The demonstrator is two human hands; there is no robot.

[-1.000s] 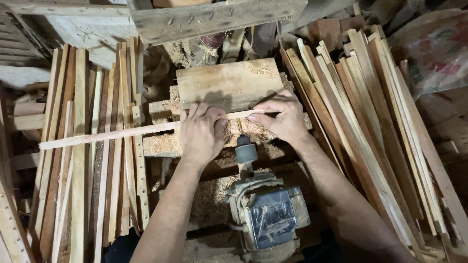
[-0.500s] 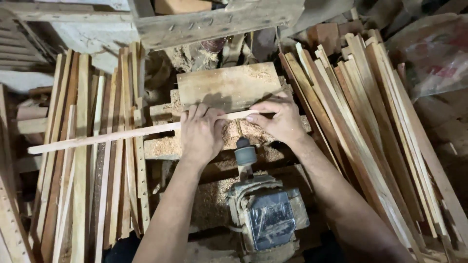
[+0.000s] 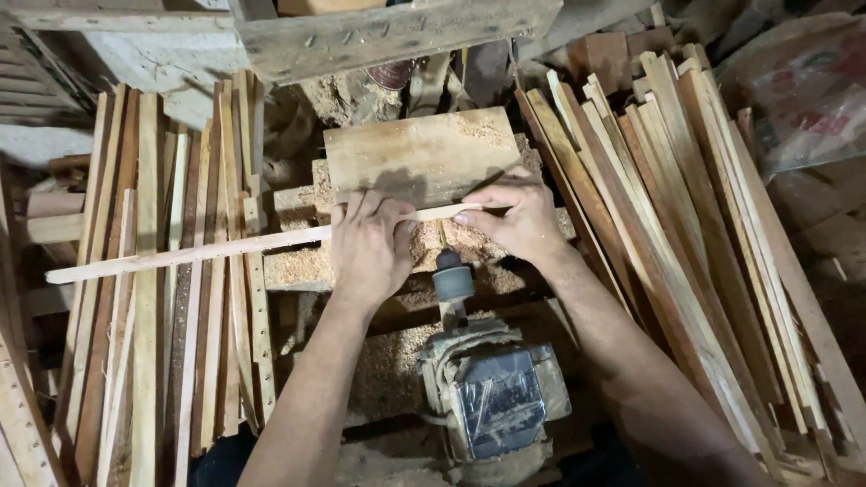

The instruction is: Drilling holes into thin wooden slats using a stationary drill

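Left hand palm-down over the thin wooden strip, fingers together and curled over it, pressing it down against the near edge of the flat board. Right hand pinching the same strip near its right end, thumb below, fingertips on top, clamped tight. Strip lying almost level, passing under both sets of fingers, its long free end sticking out well to the left of the left-hand knuckles, above the left stack of slats. Small grey spindle head just below the fingers, in the gap between the two hands, standing up from the dusty motor nearer the wrists. Cannot tell whether strip and spindle touch: contact hidden by the fingers. Sawdust heaped just left of the left thumb and under both palms. Right stack of slats fanned out beyond the right wrist, apart from it. Heavy timber beam well above the fingertips.

Step in hand, judged: mid-pass, strip being guided along the board edge at the spindle, both hands steering. Next move calls for: even downward pressure, strip kept flush to the board edge, fingertips kept clear of the spindle head, right-hand pinch kept firm as the end comes close.
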